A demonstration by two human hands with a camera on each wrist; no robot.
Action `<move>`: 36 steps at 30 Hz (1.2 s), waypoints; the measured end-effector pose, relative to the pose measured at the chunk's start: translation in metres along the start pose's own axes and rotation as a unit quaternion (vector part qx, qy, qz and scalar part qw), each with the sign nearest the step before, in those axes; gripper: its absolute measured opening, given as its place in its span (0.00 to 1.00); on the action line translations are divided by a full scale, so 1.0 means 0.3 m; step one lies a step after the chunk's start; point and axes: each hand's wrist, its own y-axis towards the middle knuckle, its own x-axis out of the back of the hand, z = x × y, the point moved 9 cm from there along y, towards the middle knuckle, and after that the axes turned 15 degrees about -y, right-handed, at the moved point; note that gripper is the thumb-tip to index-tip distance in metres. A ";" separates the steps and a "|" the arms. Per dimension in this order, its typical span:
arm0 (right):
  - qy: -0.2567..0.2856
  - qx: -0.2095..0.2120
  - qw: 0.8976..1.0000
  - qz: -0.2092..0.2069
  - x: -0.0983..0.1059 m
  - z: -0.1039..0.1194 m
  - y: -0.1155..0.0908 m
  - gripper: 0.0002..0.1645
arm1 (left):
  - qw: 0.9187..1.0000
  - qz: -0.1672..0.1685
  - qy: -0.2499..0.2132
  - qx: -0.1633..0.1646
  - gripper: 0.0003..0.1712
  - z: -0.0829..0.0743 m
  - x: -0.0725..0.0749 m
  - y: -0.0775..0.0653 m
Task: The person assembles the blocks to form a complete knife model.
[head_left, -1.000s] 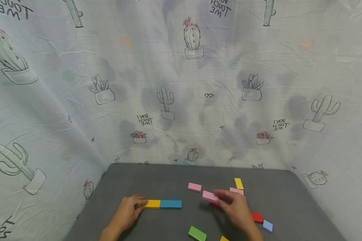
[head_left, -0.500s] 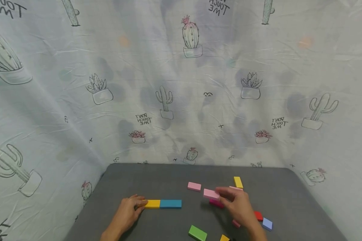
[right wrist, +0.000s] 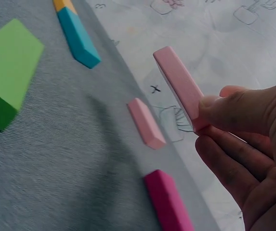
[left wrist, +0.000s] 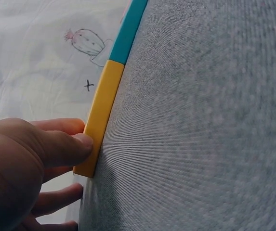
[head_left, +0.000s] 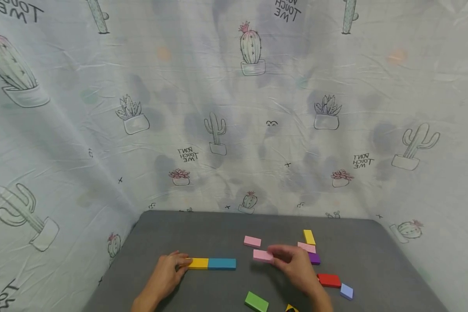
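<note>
In the head view, my left hand (head_left: 165, 275) pinches the left end of a yellow block (head_left: 199, 264) lying on the grey table. Its right end meets a blue block (head_left: 222, 264), so the two form a straight row. The left wrist view shows the thumb on the near side of the yellow block (left wrist: 101, 115). My right hand (head_left: 294, 266) holds a pink block (head_left: 261, 255) by its right end, raised above the table. Below it in the right wrist view lies a magenta block (right wrist: 169, 202), hidden by the hand in the head view.
Another pink block (head_left: 252, 241) lies just behind the raised one. Toward the right are a yellow block (head_left: 309, 237), a pink one (head_left: 306, 247), a purple one (head_left: 314, 258), a red one (head_left: 329, 280) and a light blue one (head_left: 346, 291). A green block (head_left: 256, 302) lies in front.
My right hand has shifted left with the pink block, toward the blue block, and covers the magenta block in the head view. The left hand stays on the yellow block.
</note>
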 end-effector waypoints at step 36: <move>-0.086 0.083 0.987 0.106 -0.223 0.048 0.073 0.16 | 1.000 -0.003 -0.002 -0.021 0.13 -0.017 -0.003 -0.020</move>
